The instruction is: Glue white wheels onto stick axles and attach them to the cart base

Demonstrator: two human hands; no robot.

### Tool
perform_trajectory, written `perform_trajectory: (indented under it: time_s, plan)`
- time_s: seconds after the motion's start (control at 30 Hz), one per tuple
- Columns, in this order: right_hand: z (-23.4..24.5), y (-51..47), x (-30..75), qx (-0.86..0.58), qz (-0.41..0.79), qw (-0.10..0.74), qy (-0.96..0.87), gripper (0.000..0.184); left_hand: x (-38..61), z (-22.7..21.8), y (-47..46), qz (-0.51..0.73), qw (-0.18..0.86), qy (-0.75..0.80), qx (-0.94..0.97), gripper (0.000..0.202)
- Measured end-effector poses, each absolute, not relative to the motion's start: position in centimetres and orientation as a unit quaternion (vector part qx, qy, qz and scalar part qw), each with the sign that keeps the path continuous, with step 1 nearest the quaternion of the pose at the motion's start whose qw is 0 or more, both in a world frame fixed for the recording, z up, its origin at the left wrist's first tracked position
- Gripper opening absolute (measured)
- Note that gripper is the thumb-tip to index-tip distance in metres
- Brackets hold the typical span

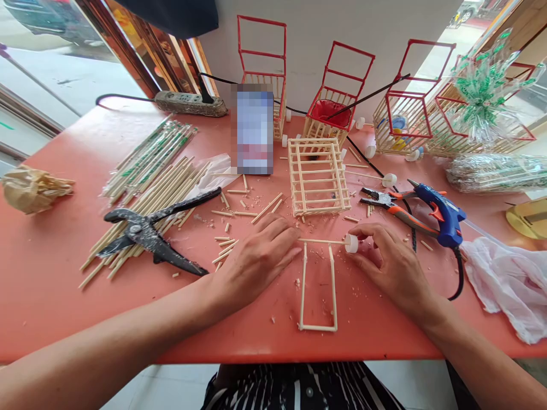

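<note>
My left hand (256, 256) lies on the red table (51, 273), its fingers closed on the left end of a thin wooden stick (321, 241). My right hand (391, 262) pinches a small white wheel (351, 243) fixed on the stick's right end. A U-shaped stick frame (318, 296) lies flat between my hands, its open end touching the stick. Just beyond stands a bare wooden stick cage (318, 176).
Black shears (154, 233) rest on a heap of chopsticks (149, 193) at the left. Orange pliers (391, 208), a blue glue gun (442, 213) and a white plastic bag (508, 285) lie at the right. Several red-framed stick carts (337, 108) line the back wall, beside a power strip (188, 103).
</note>
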State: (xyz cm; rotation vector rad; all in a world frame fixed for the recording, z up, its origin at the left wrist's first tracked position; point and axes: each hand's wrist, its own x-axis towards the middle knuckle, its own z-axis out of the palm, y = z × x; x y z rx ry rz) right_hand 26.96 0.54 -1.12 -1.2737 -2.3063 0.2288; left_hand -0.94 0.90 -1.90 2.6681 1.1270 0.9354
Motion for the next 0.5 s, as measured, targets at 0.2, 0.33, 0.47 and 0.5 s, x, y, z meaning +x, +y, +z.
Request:
perform_trajectory:
  time_s: [0.2, 0.33, 0.47, 0.5]
  plan:
    - [-1.10, 0.45, 26.94, -0.451, 0.077, 0.255, -0.852, 0.021, -1.05, -1.82, 0.49, 0.307, 0.072, 0.367, 0.875, 0.011]
    - [-1.25, 0.38, 26.92, -0.447, 0.082, 0.254, -0.854, 0.022, -1.03, -1.79, 0.46, 0.294, 0.083, 0.371, 0.877, 0.007]
    - [-1.23, 0.32, 26.97, -0.459, 0.110, 0.229, -0.851, 0.029, -1.00, -1.24, 0.18, 0.289, 0.076, 0.377, 0.877, 0.016]
    - [-1.17, 0.31, 26.98, -0.460, 0.116, 0.224, -0.852, 0.030, -1.06, -1.03, 0.01, 0.288, 0.066, 0.378, 0.877, 0.022]
